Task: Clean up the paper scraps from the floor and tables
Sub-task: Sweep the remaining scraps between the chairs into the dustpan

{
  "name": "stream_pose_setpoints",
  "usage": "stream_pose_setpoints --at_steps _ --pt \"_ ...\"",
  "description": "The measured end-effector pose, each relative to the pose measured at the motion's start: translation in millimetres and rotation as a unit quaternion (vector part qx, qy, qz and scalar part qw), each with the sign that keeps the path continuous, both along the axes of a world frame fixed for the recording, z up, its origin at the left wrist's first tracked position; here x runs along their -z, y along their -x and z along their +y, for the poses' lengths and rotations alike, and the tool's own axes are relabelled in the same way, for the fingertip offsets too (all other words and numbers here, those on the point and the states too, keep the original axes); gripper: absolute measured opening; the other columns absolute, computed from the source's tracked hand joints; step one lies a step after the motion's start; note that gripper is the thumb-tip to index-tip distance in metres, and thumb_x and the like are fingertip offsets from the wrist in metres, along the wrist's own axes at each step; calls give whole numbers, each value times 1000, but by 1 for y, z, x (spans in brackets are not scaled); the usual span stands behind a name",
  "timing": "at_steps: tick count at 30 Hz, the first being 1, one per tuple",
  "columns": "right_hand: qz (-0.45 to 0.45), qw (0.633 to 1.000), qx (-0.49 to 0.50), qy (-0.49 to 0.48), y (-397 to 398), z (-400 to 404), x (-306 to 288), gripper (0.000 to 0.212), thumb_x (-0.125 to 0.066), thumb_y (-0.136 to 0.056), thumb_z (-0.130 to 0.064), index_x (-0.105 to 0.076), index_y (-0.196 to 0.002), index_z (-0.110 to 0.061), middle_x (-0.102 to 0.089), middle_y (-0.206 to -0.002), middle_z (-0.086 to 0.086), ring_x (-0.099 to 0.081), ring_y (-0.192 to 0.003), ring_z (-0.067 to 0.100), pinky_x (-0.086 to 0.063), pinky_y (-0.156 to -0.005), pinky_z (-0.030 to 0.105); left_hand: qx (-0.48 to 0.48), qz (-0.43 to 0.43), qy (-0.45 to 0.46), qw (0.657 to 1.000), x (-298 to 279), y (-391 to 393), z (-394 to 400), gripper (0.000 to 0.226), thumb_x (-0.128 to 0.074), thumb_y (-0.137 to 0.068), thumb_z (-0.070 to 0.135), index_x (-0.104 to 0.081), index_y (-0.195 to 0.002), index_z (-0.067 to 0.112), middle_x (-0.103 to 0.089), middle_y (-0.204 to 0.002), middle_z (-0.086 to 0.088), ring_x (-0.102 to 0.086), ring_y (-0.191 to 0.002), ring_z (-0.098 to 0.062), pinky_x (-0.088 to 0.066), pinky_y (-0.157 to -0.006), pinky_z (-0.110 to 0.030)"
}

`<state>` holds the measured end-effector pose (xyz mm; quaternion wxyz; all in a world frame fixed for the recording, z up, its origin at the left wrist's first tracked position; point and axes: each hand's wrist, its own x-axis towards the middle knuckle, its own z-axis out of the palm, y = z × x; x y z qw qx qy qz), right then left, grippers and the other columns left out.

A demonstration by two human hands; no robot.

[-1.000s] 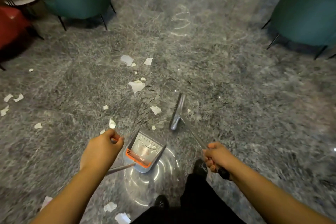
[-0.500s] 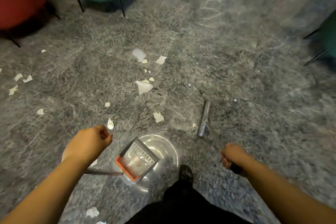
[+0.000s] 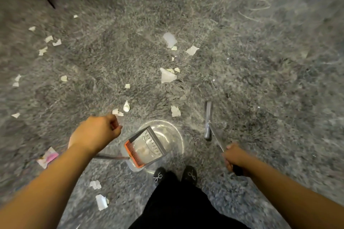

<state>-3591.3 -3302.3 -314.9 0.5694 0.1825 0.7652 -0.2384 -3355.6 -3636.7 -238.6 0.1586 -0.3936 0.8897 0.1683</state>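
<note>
Now, right hand (image 3: 235,157) fisted on broom (image 3: 208,120), head lengthwise away, left hand (image 3: 96,133) gripping dustpan (image 3: 146,148) handle.

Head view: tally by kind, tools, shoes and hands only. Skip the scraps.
Dustpan: 1
Broom: 1
Shoes: 2
Hands: 2 (left hand, right hand)
Total: 6

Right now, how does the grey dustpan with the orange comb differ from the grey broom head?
The grey dustpan with the orange comb is a wide open box near the left hand; the grey broom head is a narrow bar ahead of the right hand. The dustpan has orange trim; the broom head is plain grey. Both have long handles.
</note>
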Motion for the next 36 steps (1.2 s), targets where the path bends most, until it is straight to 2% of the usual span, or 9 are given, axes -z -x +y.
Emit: stream_pose_setpoints --at_steps 5,13,15,18,23,26,31,33,36 --pt "17 990 -122 64 -29 -47 15 13 -40 -93 2 -40 -105 0 -48 -53 14 -46 -44 22 -36 -43 30 -15 -17 0 1000 -1 -23 -8 17 -59 -88 50 -54 -80 36 -68 -78 9 -64 -77 -20 -54 -65 -35" --pt "-49 990 -30 131 -46 -110 34 13 -41 -93 3 -44 -96 -10 -44 -49 4 -38 -38 12 -28 -36 18 -6 2 15 1000 5 -36 -2 14 -57 -89 47 -55 -82 35 -65 -76 9 -62 -73 -19 -45 -54 -27" --pt "-44 988 -27 144 -46 -115 31 12 -43 -93 2 -50 -99 -6 -48 -50 3 -39 -39 11 -30 -35 19 -14 7 7 1000 3 -43 -2 15 -57 -89 49 -56 -82 35 -65 -74 12 -62 -71 -16 -50 -56 -28" --pt "-23 987 -49 153 -50 -118 26 16 -47 -93 -1 -51 -102 -13 -52 -54 5 -42 -38 11 -33 -34 20 -31 15 -4 999 0 -51 -1 14 -59 -89 48 -58 -84 35 -66 -74 13 -63 -71 -15 -53 -59 -30" --pt "7 983 -85 165 -42 -114 16 11 -45 -94 -1 -50 -99 -9 -45 -56 6 -38 -36 14 -31 -37 20 -91 43 -19 995 -5 -49 3 15 -59 -90 44 -54 -80 34 -66 -77 7 -64 -76 -21 -54 -64 -33" --pt "22 983 -85 163 -32 -109 9 12 -46 -95 -1 -51 -104 -7 -43 -58 7 -38 -38 15 -31 -37 22 -142 69 -20 987 -7 -44 3 17 -59 -90 44 -56 -79 30 -66 -75 7 -62 -73 -21 -48 -60 -30" --pt "44 984 -54 163 -21 -102 3 13 -45 -95 2 -44 -89 -9 -41 -54 10 -38 -34 15 -32 -34 22 -184 112 -38 976 -12 -27 -9 17 -62 -88 40 -57 -76 30 -66 -73 5 -61 -72 -21 -48 -61 -30" --pt "56 984 -43 162 -13 -101 0 11 -44 -96 3 -46 -88 -5 -42 -53 11 -38 -33 16 -34 -33 23 -181 125 -35 975 -13 -12 -15 16 -63 -89 38 -59 -77 28 -66 -73 4 -61 -72 -22 -48 -61 -31" --pt "58 987 18 147 5 -101 -1 16 -44 -97 3 -43 -88 -10 -39 -52 10 -35 -30 15 -30 -32 20 -188 132 -25 973 -16 18 -25 15 -62 -89 40 -60 -78 29 -67 -74 3 -61 -71 -22 -46 -58 -30"
